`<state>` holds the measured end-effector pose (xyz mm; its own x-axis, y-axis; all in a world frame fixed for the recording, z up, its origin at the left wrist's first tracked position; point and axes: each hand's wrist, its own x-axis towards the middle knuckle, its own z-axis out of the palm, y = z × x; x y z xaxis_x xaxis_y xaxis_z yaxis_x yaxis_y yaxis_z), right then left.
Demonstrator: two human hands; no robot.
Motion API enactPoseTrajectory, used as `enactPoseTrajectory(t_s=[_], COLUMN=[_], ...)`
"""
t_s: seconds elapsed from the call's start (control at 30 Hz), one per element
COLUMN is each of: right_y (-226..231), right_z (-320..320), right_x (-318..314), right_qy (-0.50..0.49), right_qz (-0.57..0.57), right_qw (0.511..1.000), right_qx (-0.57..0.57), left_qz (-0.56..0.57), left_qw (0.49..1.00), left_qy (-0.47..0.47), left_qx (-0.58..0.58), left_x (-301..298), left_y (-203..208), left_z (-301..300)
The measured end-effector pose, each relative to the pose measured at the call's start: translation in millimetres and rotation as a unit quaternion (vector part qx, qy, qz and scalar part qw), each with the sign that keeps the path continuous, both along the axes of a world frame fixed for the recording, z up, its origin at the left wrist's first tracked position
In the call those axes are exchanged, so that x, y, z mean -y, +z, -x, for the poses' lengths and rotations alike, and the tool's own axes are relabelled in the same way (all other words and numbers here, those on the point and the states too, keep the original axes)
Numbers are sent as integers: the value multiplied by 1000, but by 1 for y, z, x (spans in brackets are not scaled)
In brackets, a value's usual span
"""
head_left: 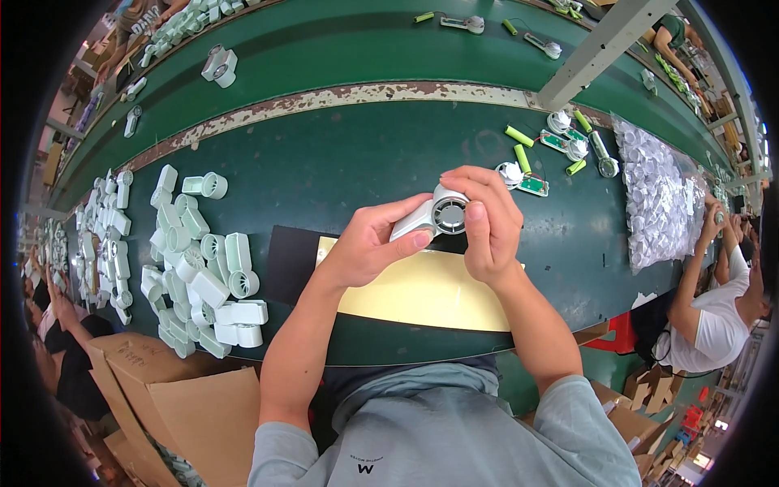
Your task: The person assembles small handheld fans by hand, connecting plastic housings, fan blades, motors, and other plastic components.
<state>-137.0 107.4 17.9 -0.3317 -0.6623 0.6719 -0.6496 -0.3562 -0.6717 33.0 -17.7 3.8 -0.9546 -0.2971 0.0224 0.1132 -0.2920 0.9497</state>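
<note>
Between my two hands is a small white handheld fan [449,214], its round dark-ringed grille facing up toward me. My left hand [380,241] closes around the fan's handle, thumb along its near side. Around the round head curl the fingers of my right hand [492,223], the thumb pressing at its edge. Beneath the hands lies a yellow sheet [422,296] with a black sheet [290,256] under its left end. Just beyond my right hand are green circuit boards [534,186] wired to white motor parts [509,173] and light-green battery cells [519,135].
A pile of pale-green fan housings [191,272] covers the table's left side, with more housings [104,235] farther left. A clear bag of small white parts [661,195] lies at right. Beyond a worn ledge [324,101] runs a green belt [324,49]. A metal post [596,57] rises far right. A cardboard box [203,414] stands lower left; co-workers sit both sides.
</note>
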Motion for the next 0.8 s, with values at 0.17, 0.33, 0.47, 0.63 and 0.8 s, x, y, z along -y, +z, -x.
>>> enactPoseTrajectory(t_s=[0.17, 0.33, 0.47, 0.63, 0.8], right_y=[5, 1, 5, -5, 18], right_z=[2, 5, 4, 2, 12], right_x=[0, 3, 4, 8, 42], right_qy=[0, -1, -16, 66, 127], right_qz=[-2, -4, -34, -140, -308], right_qw=[1000, 1000, 999, 963, 934], right_qx=[-10, -1, 20, 221, 126], left_qz=[-6, -1, -35, 17, 11], left_qw=[1000, 1000, 999, 987, 932], left_qy=[-9, 6, 18, 157, 361], left_qx=[-1, -4, 7, 16, -22], left_x=[1, 2, 4, 4, 19], left_y=[5, 2, 6, -1, -23], left_z=[1, 5, 6, 7, 13])
